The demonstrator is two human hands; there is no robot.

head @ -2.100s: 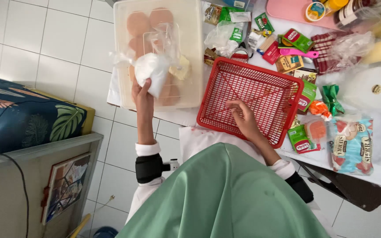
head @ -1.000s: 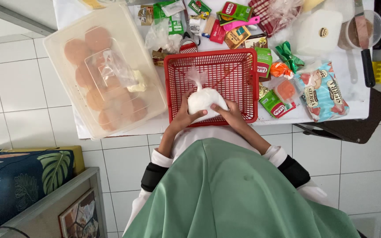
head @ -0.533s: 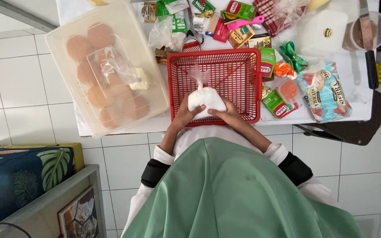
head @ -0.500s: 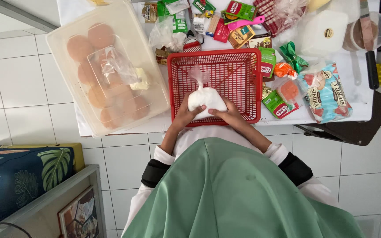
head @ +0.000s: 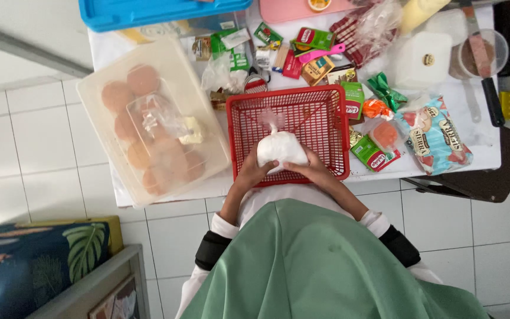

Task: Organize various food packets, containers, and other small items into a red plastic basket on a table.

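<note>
My left hand (head: 250, 173) and my right hand (head: 313, 173) meet in front of my chest, both curled inward, fingers bent and pressed toward each other around what they grip between them. The left comes in from the left with its thumb side up, the wrist bent slightly; the right comes in from the right, its knuckles raised and its fingers wrapped over. Both forearms angle outward and back toward my body, elbows spread wide, with dark cuffs over white sleeves at my upper arms.
</note>
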